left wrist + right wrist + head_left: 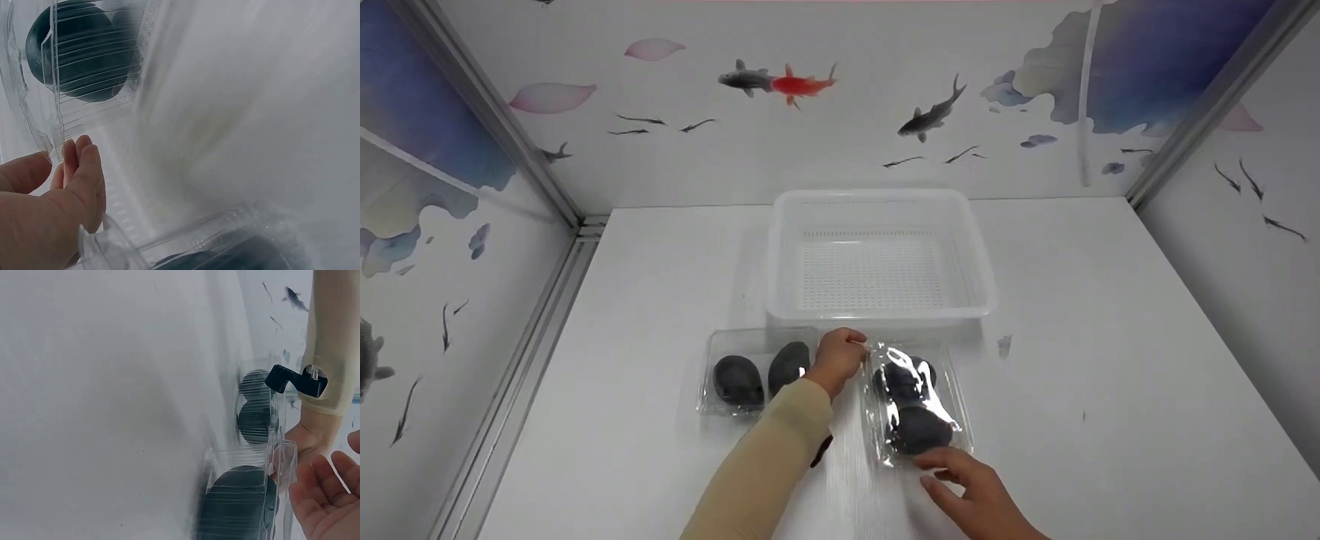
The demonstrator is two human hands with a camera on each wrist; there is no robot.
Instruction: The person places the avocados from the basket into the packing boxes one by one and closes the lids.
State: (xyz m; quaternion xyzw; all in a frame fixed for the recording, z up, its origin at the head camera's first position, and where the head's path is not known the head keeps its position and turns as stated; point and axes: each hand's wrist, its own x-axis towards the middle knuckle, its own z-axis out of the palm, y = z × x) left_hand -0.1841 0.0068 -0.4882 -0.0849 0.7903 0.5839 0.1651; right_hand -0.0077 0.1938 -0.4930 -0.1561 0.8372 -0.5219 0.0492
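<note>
In the head view, a clear plastic clamshell box (pixel 956 375) stands lengthwise at centre right. Two dark, smooth, egg-shaped things (pixel 922 431) that look like avocados show through its glossy lid. My left hand (pixel 840 360) reaches to its far left corner; the left wrist view shows thumb and fingers pinching the rim (pixel 58 149). By the near edge of this box is my right hand (pixel 971 487), its fingers loosely bent and fingertips right at the rim. A second clear box (pixel 761 341) with two similar dark things (pixel 739 380) lies to the left, partly behind my left hand.
A white plastic basket (pixel 982 296) with a perforated bottom stands behind the boxes on the white table (pixel 1110 450). Printed panels with fish (pixel 930 120) wall in the back and both sides. A dark camera mount (pixel 304 379) sits on my left wrist.
</note>
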